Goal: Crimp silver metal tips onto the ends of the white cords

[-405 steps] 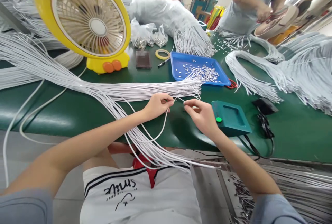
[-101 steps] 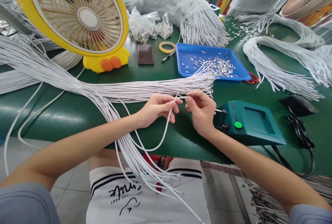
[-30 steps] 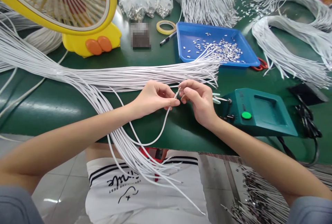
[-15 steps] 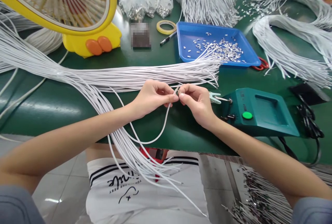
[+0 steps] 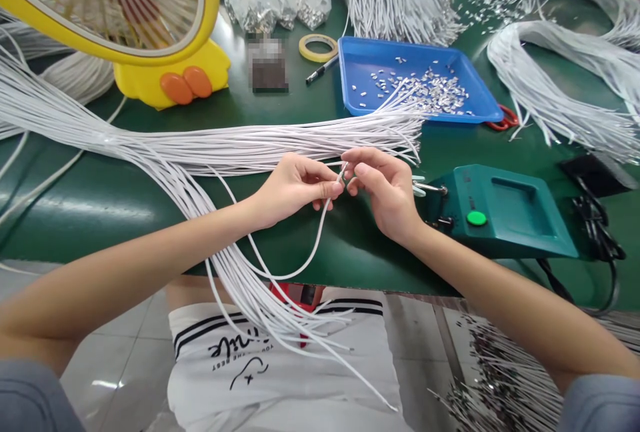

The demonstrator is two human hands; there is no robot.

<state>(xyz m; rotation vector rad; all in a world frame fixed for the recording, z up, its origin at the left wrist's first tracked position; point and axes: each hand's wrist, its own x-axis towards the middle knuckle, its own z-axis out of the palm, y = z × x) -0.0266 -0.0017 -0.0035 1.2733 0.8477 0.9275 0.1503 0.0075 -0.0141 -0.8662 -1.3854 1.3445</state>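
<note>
Single white cord (image 5: 323, 222), centre frame, end pinched by both hands.
Thin, round, plain white. Its tip tilts up and right at mid-frame, nipped in the left hand (image 5: 295, 187) fingertips, with the right hand (image 5: 387, 192) thumb and forefinger closed on it just beside. Below the grip it sags in a slack U past the table edge, then climbs left into the cord bundle (image 5: 270, 145).

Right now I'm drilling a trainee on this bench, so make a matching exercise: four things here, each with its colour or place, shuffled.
1 fan
2 tray
3 tape roll
4 single white cord

a blue, holds small metal pieces
b pinched between left hand and right hand
c yellow with orange feet, far left
d ring lying flat, left of the tray

Pairs: 1-c; 2-a; 3-d; 4-b
</note>
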